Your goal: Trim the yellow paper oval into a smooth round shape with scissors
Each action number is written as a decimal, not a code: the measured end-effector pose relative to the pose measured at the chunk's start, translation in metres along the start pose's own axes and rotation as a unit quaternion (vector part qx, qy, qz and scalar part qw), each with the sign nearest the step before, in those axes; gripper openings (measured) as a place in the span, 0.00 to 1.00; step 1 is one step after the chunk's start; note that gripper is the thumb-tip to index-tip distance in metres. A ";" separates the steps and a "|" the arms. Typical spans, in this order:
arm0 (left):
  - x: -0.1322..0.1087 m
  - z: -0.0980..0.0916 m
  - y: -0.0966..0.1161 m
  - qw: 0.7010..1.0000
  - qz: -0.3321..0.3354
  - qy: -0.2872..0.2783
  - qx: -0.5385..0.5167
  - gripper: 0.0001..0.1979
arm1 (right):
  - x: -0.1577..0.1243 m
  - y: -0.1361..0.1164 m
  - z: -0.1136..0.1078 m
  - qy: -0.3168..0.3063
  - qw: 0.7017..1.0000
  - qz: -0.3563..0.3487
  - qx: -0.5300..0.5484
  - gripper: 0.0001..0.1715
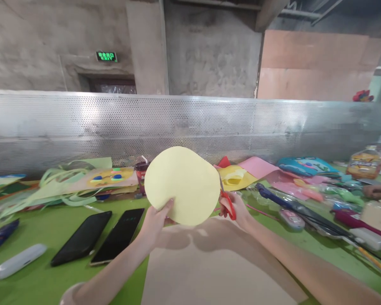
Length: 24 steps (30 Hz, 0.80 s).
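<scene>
A rounded piece of pale yellow paper (182, 184) is held up in front of me, above the table. My left hand (158, 220) pinches its lower left edge, thumb on the near face and the other fingers mostly hidden behind. My right hand (233, 208) grips red-handled scissors (231, 206), with the blades pointing up along the paper's right edge. How far the blades are apart cannot be made out. Below both hands lies a large beige sheet of paper (216, 271) with their shadows across it.
Two dark phones (82, 237) and a white oblong device (20, 260) lie on the green table (63, 281) at left. Paper strips (63, 182) and a lidded cup (141, 176) stand behind. At right are pink paper (260, 167), cables, a bottle (365, 163) and another person's hand (377, 192).
</scene>
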State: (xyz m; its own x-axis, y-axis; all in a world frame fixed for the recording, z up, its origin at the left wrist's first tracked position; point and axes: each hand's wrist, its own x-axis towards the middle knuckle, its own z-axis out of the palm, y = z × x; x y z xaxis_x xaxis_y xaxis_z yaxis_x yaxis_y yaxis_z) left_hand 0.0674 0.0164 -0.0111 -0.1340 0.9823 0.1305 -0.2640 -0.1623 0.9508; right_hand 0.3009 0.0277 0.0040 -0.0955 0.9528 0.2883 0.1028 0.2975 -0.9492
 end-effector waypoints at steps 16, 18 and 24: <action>0.001 0.000 0.000 1.000 -0.007 0.000 0.003 0.17 | 0.000 -0.001 0.002 0.005 1.000 -0.010 -0.016 0.07; 0.001 0.000 0.001 1.000 -0.003 -0.003 0.003 0.18 | 0.000 -0.001 0.001 0.005 1.000 -0.008 -0.016 0.08; 0.001 0.000 0.001 1.000 -0.007 -0.005 0.005 0.17 | 0.002 0.004 -0.001 0.000 1.000 -0.012 -0.012 0.07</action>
State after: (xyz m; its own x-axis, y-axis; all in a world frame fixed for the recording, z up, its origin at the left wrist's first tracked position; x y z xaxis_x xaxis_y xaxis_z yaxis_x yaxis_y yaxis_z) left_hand 0.0667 0.0173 -0.0105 -0.1200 0.9855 0.1202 -0.2561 -0.1477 0.9553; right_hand 0.3017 0.0312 0.0011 -0.0972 0.9457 0.3102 0.1246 0.3208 -0.9389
